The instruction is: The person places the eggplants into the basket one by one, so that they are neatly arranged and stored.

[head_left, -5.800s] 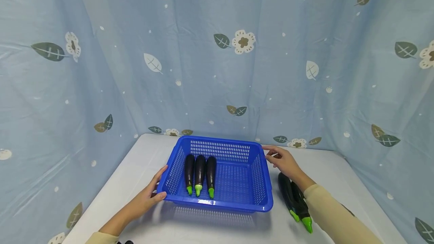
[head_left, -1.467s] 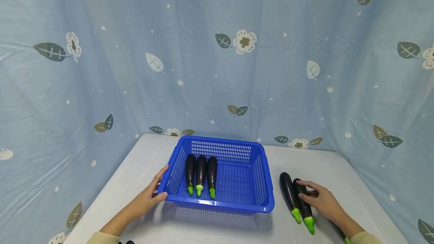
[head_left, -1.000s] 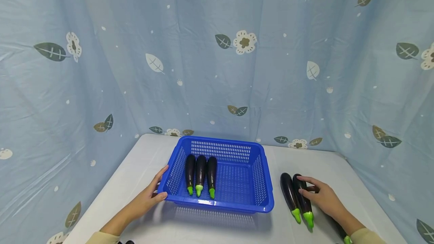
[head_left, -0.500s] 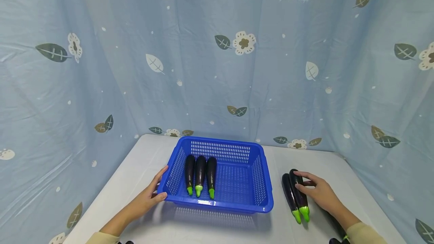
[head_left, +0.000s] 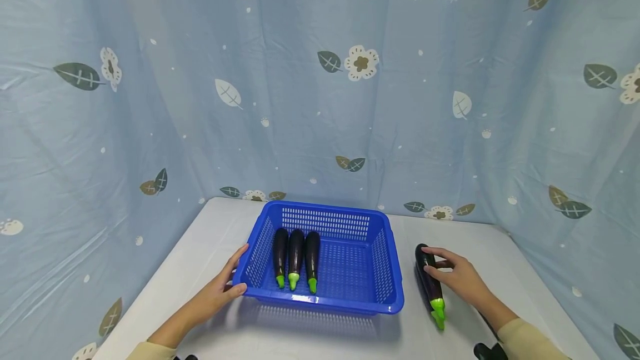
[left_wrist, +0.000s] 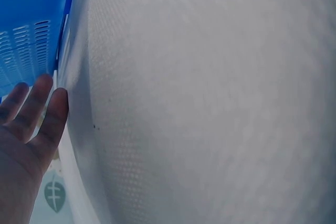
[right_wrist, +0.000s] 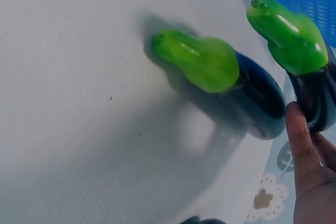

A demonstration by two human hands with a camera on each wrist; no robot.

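Note:
A blue plastic basket stands mid-table, holding three dark eggplants side by side in its left half. My left hand touches the basket's left side, fingers straight in the left wrist view and thumb at the front corner. To the right of the basket, my right hand pinches an eggplant between thumb and fingers, its green stem end towards me. In the right wrist view this eggplant is raised above another eggplant lying on the table, which it mostly covers in the head view.
A white table carries everything. A patterned blue curtain encloses the back and sides. Under my right forearm a dark sliver shows, mostly hidden. Small black objects sit by both wrists at the bottom of the head view.
My right hand has left the basket's right rim, taken hold of the right-hand eggplant and moved it left and away from me, over its neighbour. The left hand and basket stay put.

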